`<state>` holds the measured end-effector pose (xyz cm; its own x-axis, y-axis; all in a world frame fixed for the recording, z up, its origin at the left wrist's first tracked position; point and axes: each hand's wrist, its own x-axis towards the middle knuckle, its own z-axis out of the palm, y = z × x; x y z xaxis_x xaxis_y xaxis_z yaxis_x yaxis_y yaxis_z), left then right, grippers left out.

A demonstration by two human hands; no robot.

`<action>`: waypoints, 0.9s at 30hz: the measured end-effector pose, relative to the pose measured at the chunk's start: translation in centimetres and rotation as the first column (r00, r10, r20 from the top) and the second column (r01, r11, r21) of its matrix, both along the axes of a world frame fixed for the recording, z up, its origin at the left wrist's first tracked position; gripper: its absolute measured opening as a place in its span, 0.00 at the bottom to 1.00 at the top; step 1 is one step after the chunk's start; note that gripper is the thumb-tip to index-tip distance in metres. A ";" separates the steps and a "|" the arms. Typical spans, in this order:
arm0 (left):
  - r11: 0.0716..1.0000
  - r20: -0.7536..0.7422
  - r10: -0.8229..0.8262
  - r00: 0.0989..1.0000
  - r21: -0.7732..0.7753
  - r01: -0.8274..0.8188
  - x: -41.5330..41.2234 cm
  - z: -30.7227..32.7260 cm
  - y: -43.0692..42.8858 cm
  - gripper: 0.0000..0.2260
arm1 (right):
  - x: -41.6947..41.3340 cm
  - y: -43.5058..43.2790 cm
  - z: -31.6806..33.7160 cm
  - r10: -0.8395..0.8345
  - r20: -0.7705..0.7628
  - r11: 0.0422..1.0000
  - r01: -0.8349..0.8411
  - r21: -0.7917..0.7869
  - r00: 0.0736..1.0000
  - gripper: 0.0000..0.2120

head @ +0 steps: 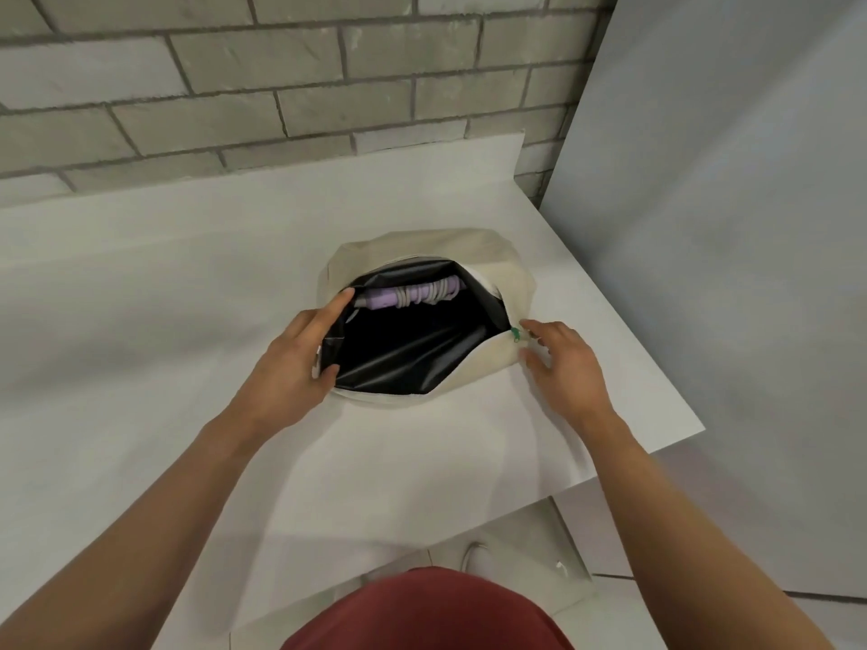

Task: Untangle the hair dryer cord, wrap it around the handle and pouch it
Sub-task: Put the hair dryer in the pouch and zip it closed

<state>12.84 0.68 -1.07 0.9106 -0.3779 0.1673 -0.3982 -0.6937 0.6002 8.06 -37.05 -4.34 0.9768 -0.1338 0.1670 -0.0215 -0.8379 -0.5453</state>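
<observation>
A cream fabric pouch (509, 279) with a black lining lies on the white table (164, 297), its mouth gaping wide. Inside it rests the lilac hair dryer (380, 298), with its pale cord (424, 293) wound round the handle; the dryer's head is hidden by the pouch wall. My left hand (291, 363) grips the pouch's left rim, thumb inside the opening. My right hand (563, 363) is at the right end of the opening, its fingertips at the small green zipper pull (516, 334); whether they pinch it is unclear.
A grey brick wall (281, 86) runs behind the table. A pale panel (727, 227) stands to the right, past the table's right edge (657, 377). My red-clad lap (431, 612) shows at the bottom.
</observation>
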 end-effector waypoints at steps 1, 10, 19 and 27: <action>1.000 0.003 -0.006 1.000 0.009 0.006 0.0 0.0 0.0 0.48 | 0.0 0.1 0.1 -0.005 0.018 1.000 0.005 0.003 1.000 0.16; 0.924 -0.090 0.151 0.984 -0.341 -0.173 -0.4 1.3 -0.3 0.43 | -1.1 0.2 1.4 -0.062 0.187 0.966 0.011 0.259 0.980 0.07; 0.829 -0.246 0.360 0.900 -0.359 -0.430 -0.4 1.9 1.2 0.24 | -2.6 -1.7 3.8 -0.082 0.403 0.953 -0.047 0.301 0.912 0.08; 0.674 -0.459 0.066 0.886 -0.634 -0.379 -0.3 3.2 1.4 0.11 | -4.7 -3.6 3.5 -0.139 0.430 0.943 -0.012 0.332 0.892 0.11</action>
